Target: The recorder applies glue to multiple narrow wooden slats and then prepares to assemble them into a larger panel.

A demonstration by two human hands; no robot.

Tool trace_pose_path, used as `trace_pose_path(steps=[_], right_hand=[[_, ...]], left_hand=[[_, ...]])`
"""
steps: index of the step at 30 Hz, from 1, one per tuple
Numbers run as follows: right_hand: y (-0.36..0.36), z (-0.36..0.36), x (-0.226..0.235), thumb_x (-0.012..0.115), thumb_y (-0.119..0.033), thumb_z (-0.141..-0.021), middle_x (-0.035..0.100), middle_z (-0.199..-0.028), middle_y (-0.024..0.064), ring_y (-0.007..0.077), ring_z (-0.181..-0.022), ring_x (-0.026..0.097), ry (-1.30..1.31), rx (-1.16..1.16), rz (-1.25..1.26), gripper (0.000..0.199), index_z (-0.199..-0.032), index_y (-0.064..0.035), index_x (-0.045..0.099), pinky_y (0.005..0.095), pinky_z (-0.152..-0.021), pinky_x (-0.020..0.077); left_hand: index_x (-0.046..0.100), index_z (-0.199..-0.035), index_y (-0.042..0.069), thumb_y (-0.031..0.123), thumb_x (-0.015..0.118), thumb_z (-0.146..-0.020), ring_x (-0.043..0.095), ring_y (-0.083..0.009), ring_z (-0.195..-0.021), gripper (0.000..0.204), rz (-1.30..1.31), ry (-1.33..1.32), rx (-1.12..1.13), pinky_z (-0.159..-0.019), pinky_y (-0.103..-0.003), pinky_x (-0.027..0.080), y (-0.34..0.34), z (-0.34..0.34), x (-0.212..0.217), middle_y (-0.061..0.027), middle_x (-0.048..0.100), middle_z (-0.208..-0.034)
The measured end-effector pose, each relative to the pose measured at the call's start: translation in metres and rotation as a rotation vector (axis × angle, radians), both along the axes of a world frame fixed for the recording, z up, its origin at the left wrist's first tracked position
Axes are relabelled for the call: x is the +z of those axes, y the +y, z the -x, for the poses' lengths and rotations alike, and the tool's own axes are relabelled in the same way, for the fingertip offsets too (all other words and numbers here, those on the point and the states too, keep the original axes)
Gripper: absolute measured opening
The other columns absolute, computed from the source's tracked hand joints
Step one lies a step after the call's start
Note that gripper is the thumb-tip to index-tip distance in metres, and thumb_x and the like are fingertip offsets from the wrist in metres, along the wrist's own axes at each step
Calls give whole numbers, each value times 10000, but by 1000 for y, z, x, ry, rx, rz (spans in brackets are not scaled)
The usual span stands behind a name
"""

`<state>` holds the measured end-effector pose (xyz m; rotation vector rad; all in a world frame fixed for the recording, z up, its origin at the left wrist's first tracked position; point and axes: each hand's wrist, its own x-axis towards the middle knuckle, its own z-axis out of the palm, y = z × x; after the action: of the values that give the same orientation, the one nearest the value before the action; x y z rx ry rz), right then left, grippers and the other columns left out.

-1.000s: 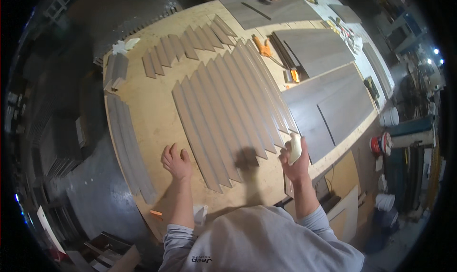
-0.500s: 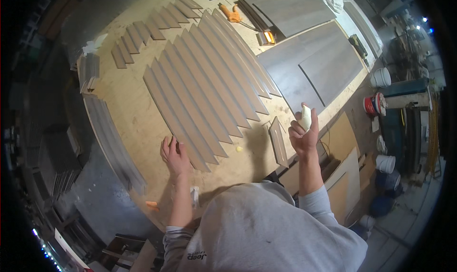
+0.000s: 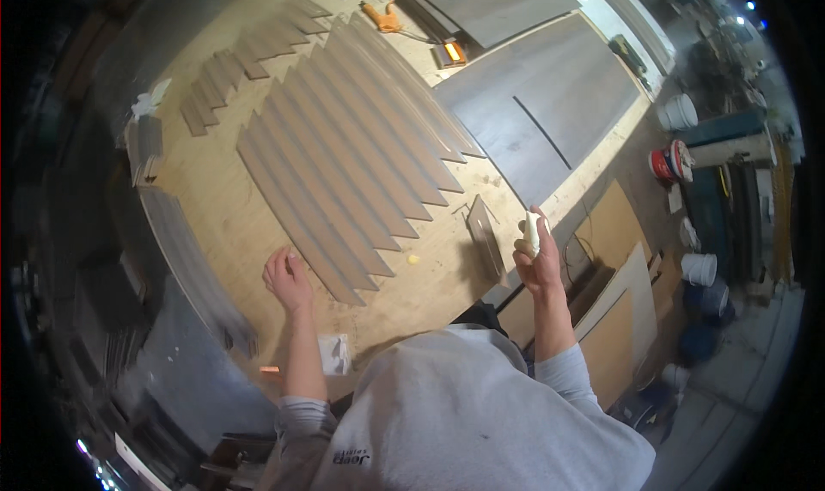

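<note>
Both hands are over the near edge of a plywood tabletop (image 3: 232, 225). The right hand (image 3: 538, 263) is closed around a small white bottle (image 3: 532, 231), held upright above the tabletop's near right corner, with the bottle's top poking out above the fingers. The left hand (image 3: 286, 278) lies open, palm down, fingers loosely spread, resting on the bare plywood just beside the near end of the row of grey strips (image 3: 352, 160); whether a fingertip touches the closest strip cannot be told.

Those strips are long, narrow and pointed, laid side by side at a slant so that their near ends form a stepped line across the middle of the tabletop. Just left of the right hand a single short grey piece (image 3: 485, 237) lies apart from the row, near the edge. A small yellowish blob (image 3: 413, 258) sits on the plywood between that piece and the strips.

Farther off, a second set of shorter strips (image 3: 236, 66) lies at the far left. Large grey panels (image 3: 541, 104) cover the far right of the tabletop, with an orange tool (image 3: 383, 16) and a small box with a lit orange face (image 3: 450, 53) beside them. White buckets (image 3: 679, 111) stand on the floor to the right, and a folded white cloth (image 3: 333, 353) lies at the near edge below the left forearm.
</note>
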<state>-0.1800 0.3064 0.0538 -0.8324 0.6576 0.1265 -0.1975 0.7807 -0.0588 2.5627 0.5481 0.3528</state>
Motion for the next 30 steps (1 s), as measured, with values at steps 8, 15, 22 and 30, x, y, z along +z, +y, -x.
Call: trace_pose_path(steps=[8,15,22,30], right_hand=[[-1,-18,-10,520,-394,-1036,563,-932,-34,32,-511,349,-23,53,-84,447,-1420,-170,470,176,-407,277],[68,-49,0,535,-393,-1025,572,-863,-48,38,-491,339,-1,316,-106,461,-1418,-160,470,180,-418,265],[119,-47,8,486,-359,-1052,596,-859,-27,44,-476,377,1,415,-134,362,-1376,-199,503,178,-383,293],[152,-56,11,527,-400,-1015,495,-745,-32,54,-467,338,112,453,-58,346,-1304,-209,513,199,-419,281]], left_hand=[[697,-1112,48,183,627,-964,646,-260,-939,212,234,-80,225,-842,-361,520,13,23,60,-104,690,-1036],[674,-1152,41,147,632,-958,654,-232,-975,224,399,-113,431,-806,-340,541,42,103,94,-105,684,-1055],[637,-1210,53,128,651,-928,623,-301,-1079,292,251,-69,276,-921,-378,513,56,63,120,-121,640,-1164],[526,-1345,65,144,677,-876,524,-379,-1246,499,-96,-109,114,-1072,-430,421,158,-79,152,-176,557,-1308]])
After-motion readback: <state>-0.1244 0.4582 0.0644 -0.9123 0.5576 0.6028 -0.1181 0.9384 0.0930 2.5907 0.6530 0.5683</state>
